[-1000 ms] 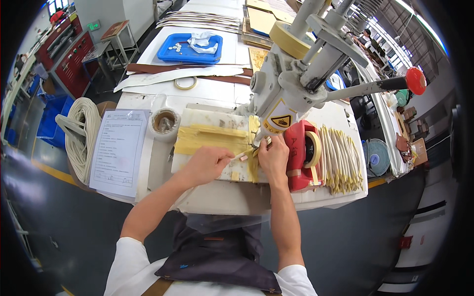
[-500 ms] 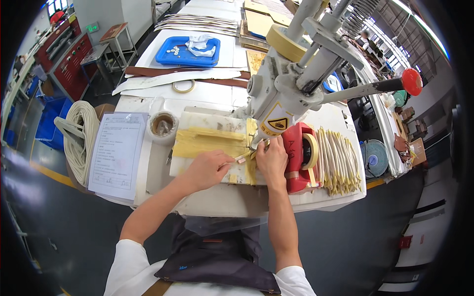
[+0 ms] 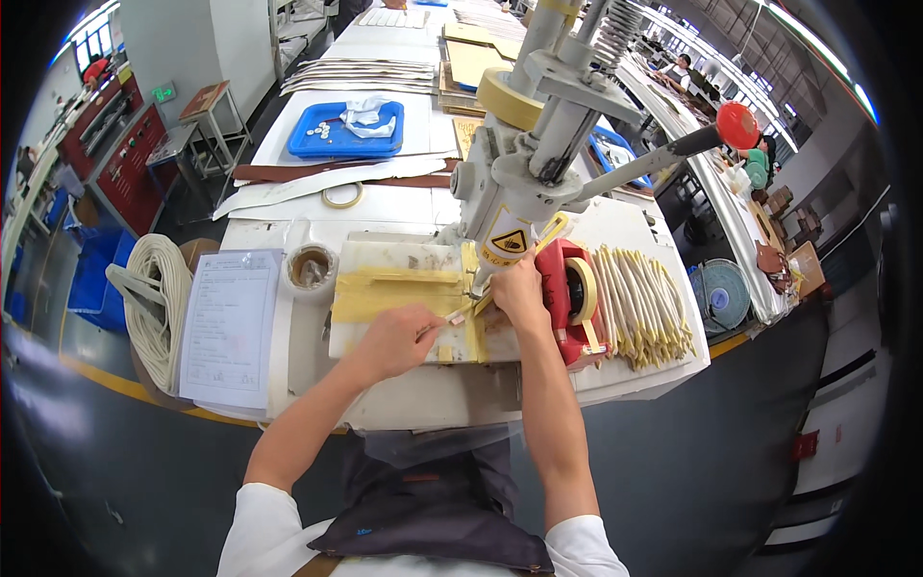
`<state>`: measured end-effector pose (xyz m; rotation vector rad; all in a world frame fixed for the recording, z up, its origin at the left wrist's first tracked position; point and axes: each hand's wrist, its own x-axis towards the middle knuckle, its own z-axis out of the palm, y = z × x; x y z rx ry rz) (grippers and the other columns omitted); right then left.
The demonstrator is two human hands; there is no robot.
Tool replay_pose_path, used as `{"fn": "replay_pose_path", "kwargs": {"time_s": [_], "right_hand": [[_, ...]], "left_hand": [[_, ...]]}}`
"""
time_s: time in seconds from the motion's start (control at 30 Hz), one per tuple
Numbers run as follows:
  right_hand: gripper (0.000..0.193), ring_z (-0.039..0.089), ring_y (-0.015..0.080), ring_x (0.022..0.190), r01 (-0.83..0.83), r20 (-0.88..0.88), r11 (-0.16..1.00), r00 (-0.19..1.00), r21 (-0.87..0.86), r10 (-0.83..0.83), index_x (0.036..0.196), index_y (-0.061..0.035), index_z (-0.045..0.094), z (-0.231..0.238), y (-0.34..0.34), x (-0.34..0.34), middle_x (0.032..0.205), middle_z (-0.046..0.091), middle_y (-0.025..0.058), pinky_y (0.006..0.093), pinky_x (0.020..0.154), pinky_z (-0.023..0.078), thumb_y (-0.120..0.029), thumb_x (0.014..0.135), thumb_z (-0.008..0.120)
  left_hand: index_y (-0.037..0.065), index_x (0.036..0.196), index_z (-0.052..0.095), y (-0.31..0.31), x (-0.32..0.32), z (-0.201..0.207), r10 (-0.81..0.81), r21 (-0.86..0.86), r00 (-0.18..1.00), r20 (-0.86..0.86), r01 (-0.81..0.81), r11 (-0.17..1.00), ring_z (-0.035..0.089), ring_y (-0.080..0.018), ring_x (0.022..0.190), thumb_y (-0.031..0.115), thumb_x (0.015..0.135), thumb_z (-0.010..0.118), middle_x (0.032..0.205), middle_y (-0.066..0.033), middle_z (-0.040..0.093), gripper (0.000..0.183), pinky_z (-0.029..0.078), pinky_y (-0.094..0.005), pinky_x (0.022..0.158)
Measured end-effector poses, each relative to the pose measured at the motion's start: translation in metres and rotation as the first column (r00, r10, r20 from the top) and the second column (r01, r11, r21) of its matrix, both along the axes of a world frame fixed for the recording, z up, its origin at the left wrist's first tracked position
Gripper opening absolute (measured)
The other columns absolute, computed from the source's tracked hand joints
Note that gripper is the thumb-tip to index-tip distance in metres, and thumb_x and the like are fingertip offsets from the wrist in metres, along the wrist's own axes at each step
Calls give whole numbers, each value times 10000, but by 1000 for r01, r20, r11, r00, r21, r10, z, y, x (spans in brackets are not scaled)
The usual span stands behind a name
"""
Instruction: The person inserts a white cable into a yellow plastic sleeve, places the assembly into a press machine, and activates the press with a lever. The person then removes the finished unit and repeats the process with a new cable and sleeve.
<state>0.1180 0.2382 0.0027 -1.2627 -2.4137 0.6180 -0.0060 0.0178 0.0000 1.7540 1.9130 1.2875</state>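
Note:
My left hand [image 3: 392, 343] is closed over the near edge of the white block [image 3: 385, 252], which is covered in yellow tape [image 3: 375, 298]. A small pale strip with a pinkish end [image 3: 456, 318] sticks out from its fingertips. My right hand [image 3: 518, 291] is closed at the foot of the grey hand press [image 3: 510, 178]. From it a yellow-ended strip [image 3: 552, 228] slants up to the right, past the warning label. The fingertips of my right hand are partly hidden. Beside it stands a red tape dispenser [image 3: 561, 288] with a yellow roll.
Several white cords with yellow ends [image 3: 642, 303] lie at the right. The press lever ends in a red ball [image 3: 737, 125]. At the left are a tape roll [image 3: 312, 266], a printed sheet [image 3: 231, 322] and coiled cord [image 3: 159, 313]. A blue tray [image 3: 346, 146] sits farther back.
The yellow-ended strip now shows above my right hand, beside the press label. My left hand stays near the block's front with the pale strip. The whole view has shifted slightly.

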Motion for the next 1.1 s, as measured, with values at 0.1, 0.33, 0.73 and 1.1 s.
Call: {"fn": "replay_pose_path", "kwargs": {"time_s": [0.1,0.33,0.73,1.1], "right_hand": [[734,621,592,1089,-54,80,998,996,43,50,1517,62,305,2,9,-2,1528,254,471,545,987,524,-35,842,577],[718,648,568,1048,15,3,994,1000,110,-16,1473,26,370,3,-13,-2,1517,273,467,531,914,558,-58,816,647],[526,675,517,1026,-86,151,976,987,199,56,1272,99,515,-4,-21,7,1465,379,453,499,866,594,-98,824,711],[455,663,533,1013,-36,35,987,999,156,30,1242,118,520,-8,-22,8,1492,377,416,512,898,579,-124,880,653]], "left_hand": [[45,995,764,0,1,5,-7,-22,1000,19,7,1000,644,-321,731,97,895,666,840,-134,677,150,511,-407,668],[29,1008,778,0,-1,3,8,-7,1000,8,-8,1000,623,-274,665,93,902,691,784,-134,660,151,495,-370,625],[6,1023,767,4,-4,-2,-16,4,995,97,15,1000,633,-256,661,100,914,691,810,-159,699,163,500,-359,627],[9,1006,752,6,-5,-9,-5,33,997,79,3,999,653,-282,692,98,911,693,805,-156,691,144,506,-372,637]]}}
